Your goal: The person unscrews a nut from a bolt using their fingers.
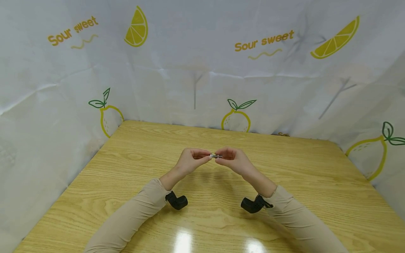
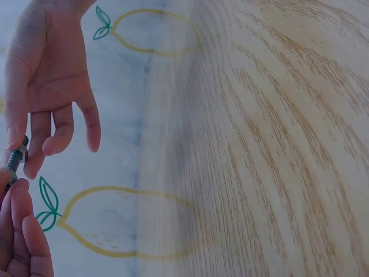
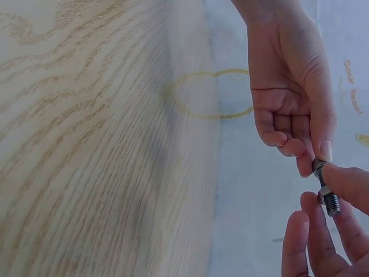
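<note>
Between the two hands, above the table, is a small metal bolt (image 1: 216,156) with a nut (image 3: 324,192) on its thread. My left hand (image 1: 192,161) pinches the head end between thumb and fingertips. From the other side, my right hand (image 1: 233,161) holds the nut with thumb and fingers, and the threaded tip (image 3: 332,206) sticks out past them. In the left wrist view the bolt (image 2: 15,160) shows at the left edge, its head mostly hidden by the left fingers (image 2: 20,210).
A wood-grain table (image 1: 126,147) spreads beneath both hands. White cloth (image 1: 177,88) printed with lemons hangs behind it and along the sides. Black wrist mounts (image 1: 177,201) sit at both sleeve cuffs, close over the tabletop.
</note>
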The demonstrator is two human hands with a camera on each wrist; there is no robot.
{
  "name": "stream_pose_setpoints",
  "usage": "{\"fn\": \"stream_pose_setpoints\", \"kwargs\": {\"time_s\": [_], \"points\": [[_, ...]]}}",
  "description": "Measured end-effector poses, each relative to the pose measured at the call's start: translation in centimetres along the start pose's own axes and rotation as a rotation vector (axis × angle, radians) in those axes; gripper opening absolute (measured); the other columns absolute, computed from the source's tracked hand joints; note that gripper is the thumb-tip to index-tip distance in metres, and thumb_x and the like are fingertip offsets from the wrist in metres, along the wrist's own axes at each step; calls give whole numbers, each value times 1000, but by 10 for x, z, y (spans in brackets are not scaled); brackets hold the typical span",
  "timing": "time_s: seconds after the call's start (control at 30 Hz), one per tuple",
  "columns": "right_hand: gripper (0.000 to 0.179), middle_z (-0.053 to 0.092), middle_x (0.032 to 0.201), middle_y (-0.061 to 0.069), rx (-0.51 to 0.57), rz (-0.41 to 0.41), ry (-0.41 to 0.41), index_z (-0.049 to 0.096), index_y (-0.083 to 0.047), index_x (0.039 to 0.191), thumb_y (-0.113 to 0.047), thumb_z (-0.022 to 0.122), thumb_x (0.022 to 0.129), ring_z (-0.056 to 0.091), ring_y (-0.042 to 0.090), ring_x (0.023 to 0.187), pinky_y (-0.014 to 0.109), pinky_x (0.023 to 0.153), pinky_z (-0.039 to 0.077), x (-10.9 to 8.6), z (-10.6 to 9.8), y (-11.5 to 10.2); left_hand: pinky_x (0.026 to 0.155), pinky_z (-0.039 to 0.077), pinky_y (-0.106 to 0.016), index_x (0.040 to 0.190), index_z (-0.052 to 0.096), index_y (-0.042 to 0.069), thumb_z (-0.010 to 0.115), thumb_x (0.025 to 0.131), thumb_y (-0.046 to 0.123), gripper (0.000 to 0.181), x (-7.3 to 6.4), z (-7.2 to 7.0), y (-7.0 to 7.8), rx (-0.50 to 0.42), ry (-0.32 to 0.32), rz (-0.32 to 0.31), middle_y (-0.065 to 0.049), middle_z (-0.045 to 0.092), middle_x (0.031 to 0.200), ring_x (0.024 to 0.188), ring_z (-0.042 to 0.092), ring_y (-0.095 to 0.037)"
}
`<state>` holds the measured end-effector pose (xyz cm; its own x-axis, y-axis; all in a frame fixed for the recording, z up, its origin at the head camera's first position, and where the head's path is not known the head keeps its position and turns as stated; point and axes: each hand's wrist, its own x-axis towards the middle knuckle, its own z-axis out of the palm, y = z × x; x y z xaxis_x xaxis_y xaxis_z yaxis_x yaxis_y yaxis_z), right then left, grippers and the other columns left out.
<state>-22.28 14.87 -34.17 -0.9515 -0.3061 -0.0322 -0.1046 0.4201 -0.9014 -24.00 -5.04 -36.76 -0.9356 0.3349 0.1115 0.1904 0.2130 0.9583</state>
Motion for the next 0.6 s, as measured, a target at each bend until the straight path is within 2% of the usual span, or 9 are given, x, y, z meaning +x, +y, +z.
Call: {"fn": "stream_pose_setpoints", "kwargs": {"time_s": [0.23,0.47,0.6], "points": [[36,66,114,16,-24,20,-11,60,-6,120,-30,57,93,60,33,106,52,99,43,3,0,1,79,55,-29,110,70,5,66,88,19,27,-1,-1,1,4,7,7,-14,70,108,92,67,-18],[32,64,113,14,13,-1,-1,61,-5,116,-21,64,89,62,21,102,48,95,47,2,0,1,78,55,-28,109,70,4,66,87,18,26,-1,-1,1,2,13,0,-15,70,107,91,67,-18],[37,62,117,16,23,-9,-7,58,-4,120,-22,65,88,61,22,104,49,95,47,1,0,0,78,55,-28,109,70,5,67,87,19,26,-1,-1,1,-1,16,-7,-15,70,107,91,67,-18]]}}
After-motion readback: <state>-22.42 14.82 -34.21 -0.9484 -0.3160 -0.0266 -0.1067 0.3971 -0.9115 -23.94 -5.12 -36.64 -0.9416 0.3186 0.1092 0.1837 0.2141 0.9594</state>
